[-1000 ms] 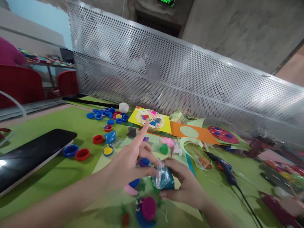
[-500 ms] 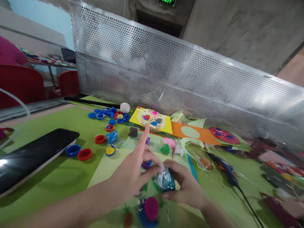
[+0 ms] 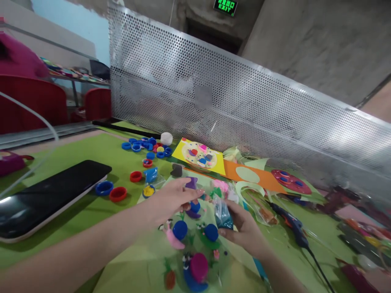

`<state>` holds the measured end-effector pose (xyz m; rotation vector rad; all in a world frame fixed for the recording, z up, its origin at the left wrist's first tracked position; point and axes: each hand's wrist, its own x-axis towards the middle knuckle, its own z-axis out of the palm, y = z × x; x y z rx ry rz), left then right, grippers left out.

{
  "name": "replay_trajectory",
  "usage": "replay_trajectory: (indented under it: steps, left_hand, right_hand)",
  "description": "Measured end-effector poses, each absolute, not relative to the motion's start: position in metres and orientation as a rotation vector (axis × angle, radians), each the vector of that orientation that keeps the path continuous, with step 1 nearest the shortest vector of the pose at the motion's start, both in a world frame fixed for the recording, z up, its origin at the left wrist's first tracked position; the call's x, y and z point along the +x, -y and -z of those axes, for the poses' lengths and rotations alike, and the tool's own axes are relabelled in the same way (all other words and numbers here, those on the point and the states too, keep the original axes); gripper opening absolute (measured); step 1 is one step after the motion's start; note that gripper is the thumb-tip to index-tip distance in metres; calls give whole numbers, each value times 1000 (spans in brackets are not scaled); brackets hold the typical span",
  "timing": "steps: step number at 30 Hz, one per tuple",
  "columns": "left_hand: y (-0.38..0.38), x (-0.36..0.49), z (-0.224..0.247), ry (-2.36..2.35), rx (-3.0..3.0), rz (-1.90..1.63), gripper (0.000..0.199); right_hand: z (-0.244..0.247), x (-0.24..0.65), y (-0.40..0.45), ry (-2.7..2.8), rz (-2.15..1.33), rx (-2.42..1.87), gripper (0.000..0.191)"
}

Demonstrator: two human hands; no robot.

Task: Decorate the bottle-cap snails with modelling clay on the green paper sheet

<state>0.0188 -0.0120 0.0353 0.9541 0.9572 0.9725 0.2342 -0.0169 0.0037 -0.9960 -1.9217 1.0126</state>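
Between the fingers and thumb of my right hand (image 3: pixel 240 224) is a clear plastic bag of teal clay (image 3: pixel 222 215). My left hand (image 3: pixel 174 197) hovers to its left with fingers apart, holding nothing, near a purple clay packet (image 3: pixel 191 183). Below both hands lies a green sheet bearing snail shapes made of bottle caps and clay: one with a pink body (image 3: pixel 174 237), one with a green body (image 3: pixel 210 234), and one with a magenta cap (image 3: pixel 198 267). A clay pineapple (image 3: pixel 170 279) sits at the lower left of them.
A black phone (image 3: pixel 58 195) lies at left, beside blue (image 3: pixel 104 188) and red (image 3: pixel 118 194) caps. A yellow card (image 3: pixel 200 156) stands behind. At right are a glue gun (image 3: pixel 291 224) and an orange sheet (image 3: pixel 269 181). A perforated metal panel (image 3: pixel 238 110) borders the table.
My left hand has let go of the bag and moved up and left, its raised index finger now lowered. More of the snail shapes shows. The view has shifted slightly.
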Motion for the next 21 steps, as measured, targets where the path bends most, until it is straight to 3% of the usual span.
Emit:
replay_trajectory:
  steps: [11, 21]
  left_hand:
    - [12, 18, -33, -918, 1032, -949, 59]
    - [30, 19, -51, -1110, 1805, -959, 47]
  right_hand:
    - [0, 239, 10, 1894, -982, -1036, 50]
    - [-5, 233, 19, 2165, -697, -1028, 48]
